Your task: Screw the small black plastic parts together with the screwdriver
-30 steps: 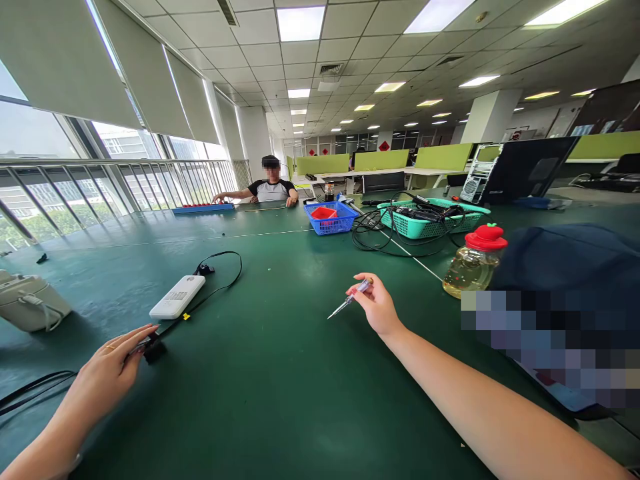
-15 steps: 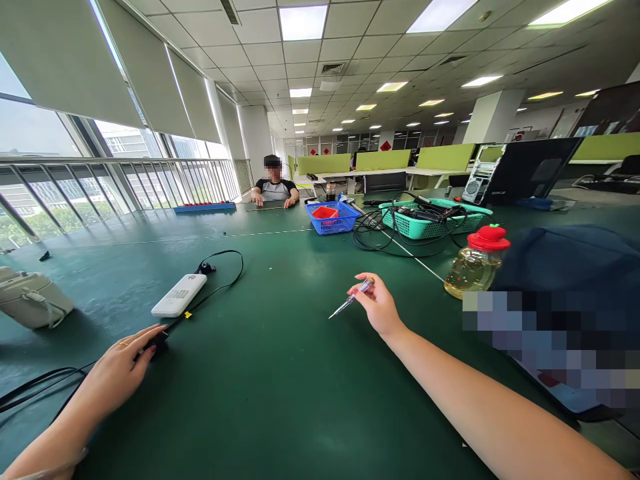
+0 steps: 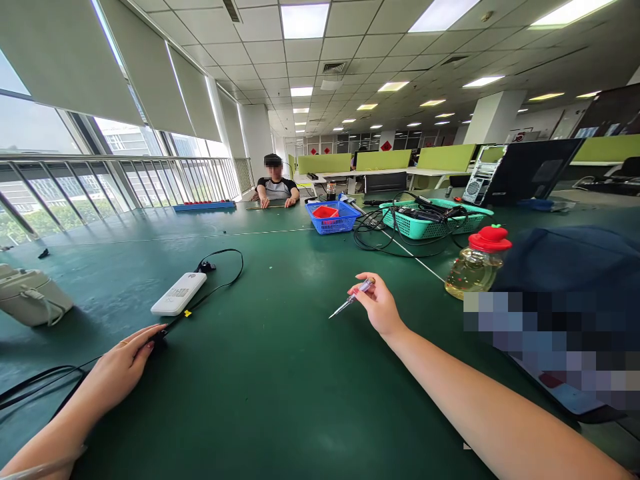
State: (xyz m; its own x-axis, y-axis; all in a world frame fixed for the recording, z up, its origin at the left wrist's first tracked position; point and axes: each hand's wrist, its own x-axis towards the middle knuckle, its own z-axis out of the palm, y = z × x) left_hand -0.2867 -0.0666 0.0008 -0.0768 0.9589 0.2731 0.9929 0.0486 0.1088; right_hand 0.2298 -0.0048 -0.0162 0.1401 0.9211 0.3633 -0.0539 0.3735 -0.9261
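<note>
My right hand (image 3: 383, 307) is closed around the clear handle of a small screwdriver (image 3: 345, 307). Its thin metal tip points down and left, over the green table. At the left, my left hand (image 3: 117, 367) has its fingers and thumb round a small black block (image 3: 159, 337) on a black cable; most of the block is hidden. Just beyond that hand lies a white power bank-like box (image 3: 179, 294). The black cord (image 3: 220, 287), with a yellow tag (image 3: 187, 313), loops past its right side.
A blue basket (image 3: 334, 225) with a red piece and a teal basket (image 3: 425, 230) of black cables stand farther back. A red-lidded jar (image 3: 473, 270) and dark cap (image 3: 575, 267) are at right. A beige case (image 3: 33, 297) sits at left. Another person (image 3: 275, 187) sits across the table.
My left thumb has closed in towards the fingers at the black block. The right hand and screwdriver stay nearly where they were. The person across the table has shifted a hand slightly.
</note>
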